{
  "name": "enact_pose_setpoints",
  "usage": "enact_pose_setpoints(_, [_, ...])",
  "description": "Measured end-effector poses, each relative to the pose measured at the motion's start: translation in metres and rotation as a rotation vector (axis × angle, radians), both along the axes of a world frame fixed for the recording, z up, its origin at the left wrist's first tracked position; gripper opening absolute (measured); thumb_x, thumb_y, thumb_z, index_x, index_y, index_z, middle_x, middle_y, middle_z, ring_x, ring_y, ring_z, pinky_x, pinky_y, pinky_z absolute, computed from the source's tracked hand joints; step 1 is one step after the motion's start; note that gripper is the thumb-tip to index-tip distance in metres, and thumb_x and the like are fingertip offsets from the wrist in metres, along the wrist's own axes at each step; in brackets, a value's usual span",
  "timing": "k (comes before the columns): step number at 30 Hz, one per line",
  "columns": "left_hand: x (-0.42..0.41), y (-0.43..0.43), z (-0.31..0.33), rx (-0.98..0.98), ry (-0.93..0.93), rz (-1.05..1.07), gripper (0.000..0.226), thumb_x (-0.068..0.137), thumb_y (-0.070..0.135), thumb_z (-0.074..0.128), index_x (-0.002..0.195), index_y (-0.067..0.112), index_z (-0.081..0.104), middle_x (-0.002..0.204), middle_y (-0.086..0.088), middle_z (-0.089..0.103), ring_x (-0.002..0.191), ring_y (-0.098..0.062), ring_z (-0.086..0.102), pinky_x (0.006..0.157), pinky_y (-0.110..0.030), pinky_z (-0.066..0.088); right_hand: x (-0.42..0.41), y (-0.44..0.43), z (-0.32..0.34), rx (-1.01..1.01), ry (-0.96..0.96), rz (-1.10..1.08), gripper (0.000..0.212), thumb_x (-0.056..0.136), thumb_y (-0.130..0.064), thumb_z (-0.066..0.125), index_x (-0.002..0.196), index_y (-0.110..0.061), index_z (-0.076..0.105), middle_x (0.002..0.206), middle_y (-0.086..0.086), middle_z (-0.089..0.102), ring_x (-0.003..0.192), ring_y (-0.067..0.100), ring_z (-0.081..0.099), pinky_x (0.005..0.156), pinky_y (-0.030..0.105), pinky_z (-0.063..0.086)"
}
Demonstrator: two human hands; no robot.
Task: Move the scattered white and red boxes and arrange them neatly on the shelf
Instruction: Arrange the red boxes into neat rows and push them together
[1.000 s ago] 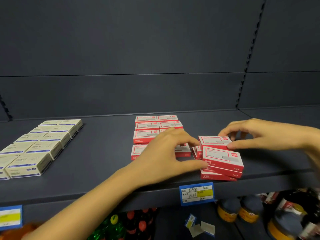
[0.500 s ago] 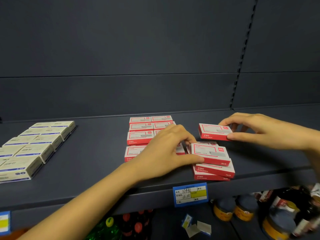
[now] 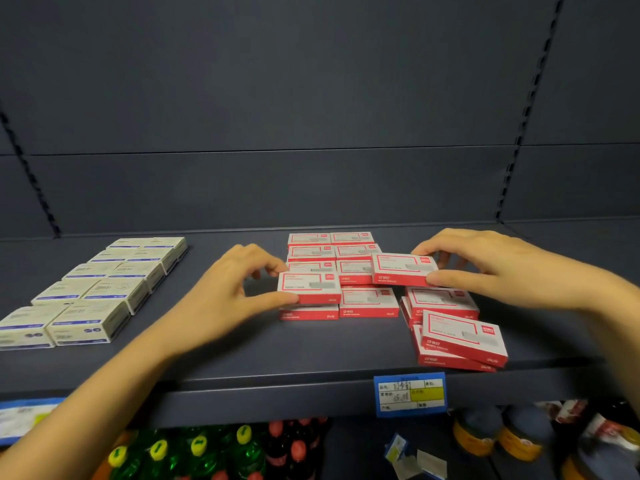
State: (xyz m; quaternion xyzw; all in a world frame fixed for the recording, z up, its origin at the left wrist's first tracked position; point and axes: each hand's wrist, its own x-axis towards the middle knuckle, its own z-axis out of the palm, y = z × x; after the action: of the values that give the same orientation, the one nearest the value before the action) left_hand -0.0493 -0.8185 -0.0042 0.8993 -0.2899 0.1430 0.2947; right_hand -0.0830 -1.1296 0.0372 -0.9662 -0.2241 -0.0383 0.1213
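Small white and red boxes lie on the dark shelf. A tidy two-column block of them runs back toward the wall. My left hand grips one box at the block's front left, just above the box under it. My right hand holds another box in the air over the right column. A loose, crooked pile of boxes sits at the front right near the shelf edge.
Rows of white and blue boxes fill the shelf's left side. A blue and yellow price tag hangs on the shelf's front lip. Green and red bottles and jars stand on the level below.
My right hand lifted a box off the loose pile and carried it left over the block. My left hand moved left with a box to the block's front left.
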Motion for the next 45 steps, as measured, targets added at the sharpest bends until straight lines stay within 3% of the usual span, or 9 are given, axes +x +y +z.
enact_pose_setpoints(6, [0.005, 0.001, -0.015, -0.030, 0.064, 0.019, 0.027, 0.074, 0.034, 0.071, 0.099, 0.025, 0.066, 0.093, 0.011, 0.060, 0.086, -0.002, 0.047, 0.071, -0.007, 0.034, 0.012, 0.014, -0.009, -0.096, -0.014, -0.005, 0.045, 0.085, -0.053, 0.044, 0.128, -0.040, 0.040, 0.118, -0.023, 0.048, 0.097, -0.001, 0.052, 0.066, 0.012, 0.038])
enact_pose_setpoints(15, [0.002, 0.000, -0.019, -0.068, 0.018, 0.044, 0.028, 0.074, 0.037, 0.069, 0.100, 0.028, 0.066, 0.093, 0.013, 0.062, 0.090, -0.007, 0.052, 0.075, -0.008, 0.036, 0.023, 0.026, -0.024, -0.157, -0.080, 0.015, 0.046, 0.086, -0.055, 0.046, 0.129, -0.041, 0.042, 0.113, -0.027, 0.047, 0.075, -0.011, 0.046, 0.064, 0.008, 0.033])
enact_pose_setpoints(18, [0.000, -0.002, -0.016, -0.101, -0.016, 0.059, 0.028, 0.076, 0.033, 0.068, 0.102, 0.025, 0.064, 0.091, 0.014, 0.060, 0.090, -0.008, 0.054, 0.076, -0.008, 0.036, 0.021, 0.029, -0.022, -0.121, -0.102, 0.007, 0.042, 0.084, -0.052, 0.051, 0.125, -0.041, 0.048, 0.107, -0.030, 0.043, 0.071, -0.007, 0.049, 0.061, 0.011, 0.035])
enact_pose_setpoints(22, [-0.008, -0.010, -0.008, -0.129, -0.015, 0.016, 0.029, 0.076, 0.039, 0.063, 0.101, 0.024, 0.065, 0.090, 0.016, 0.060, 0.090, -0.007, 0.054, 0.083, -0.018, 0.040, 0.013, 0.007, -0.007, 0.029, -0.080, 0.031, 0.029, 0.083, -0.043, 0.057, 0.111, -0.039, 0.060, 0.107, -0.022, 0.059, 0.073, 0.007, 0.056, 0.065, 0.020, 0.046])
enact_pose_setpoints(24, [-0.012, -0.016, -0.005, -0.130, -0.016, -0.026, 0.036, 0.072, 0.046, 0.059, 0.100, 0.025, 0.065, 0.089, 0.020, 0.059, 0.090, -0.002, 0.052, 0.080, -0.012, 0.039, 0.007, -0.013, -0.002, 0.114, -0.051, 0.028, 0.026, 0.079, -0.045, 0.059, 0.104, -0.041, 0.063, 0.100, -0.021, 0.064, 0.074, 0.008, 0.055, 0.063, 0.015, 0.042])
enact_pose_setpoints(27, [-0.018, -0.025, -0.001, -0.122, -0.014, -0.084, 0.037, 0.071, 0.049, 0.058, 0.099, 0.026, 0.065, 0.090, 0.023, 0.058, 0.090, 0.003, 0.050, 0.078, -0.005, 0.035, -0.001, -0.033, -0.001, 0.137, 0.068, 0.012, 0.039, 0.067, -0.057, 0.059, 0.103, -0.043, 0.063, 0.100, -0.026, 0.063, 0.086, 0.005, 0.055, 0.064, 0.011, 0.042])
enact_pose_setpoints(34, [-0.024, -0.055, 0.003, -0.047, 0.013, -0.211, 0.041, 0.072, 0.054, 0.055, 0.104, 0.029, 0.064, 0.100, 0.024, 0.058, 0.100, 0.006, 0.049, 0.086, -0.006, 0.037, -0.005, -0.038, -0.017, 0.136, 0.242, 0.002, 0.043, 0.070, -0.051, 0.059, 0.111, -0.039, 0.058, 0.107, -0.021, 0.061, 0.103, 0.002, 0.057, 0.082, 0.022, 0.052])
enact_pose_setpoints(40, [-0.027, -0.090, 0.001, 0.108, 0.024, -0.352, 0.041, 0.079, 0.050, 0.059, 0.115, 0.031, 0.060, 0.115, 0.016, 0.058, 0.106, 0.006, 0.045, 0.096, -0.017, 0.039, -0.014, -0.055, -0.011, 0.148, 0.118, -0.032, 0.043, 0.070, -0.062, 0.049, 0.111, -0.050, 0.054, 0.105, -0.026, 0.057, 0.093, 0.004, 0.053, 0.068, 0.014, 0.045])
enact_pose_setpoints(45, [-0.020, -0.111, -0.005, 0.230, 0.037, -0.394, 0.051, 0.079, 0.051, 0.059, 0.125, 0.029, 0.050, 0.126, 0.013, 0.050, 0.112, 0.005, 0.037, 0.097, -0.018, 0.032, -0.019, -0.068, -0.008, 0.161, 0.019, -0.051, 0.037, 0.070, -0.064, 0.049, 0.106, -0.056, 0.053, 0.103, -0.027, 0.057, 0.091, 0.005, 0.052, 0.067, 0.013, 0.043])
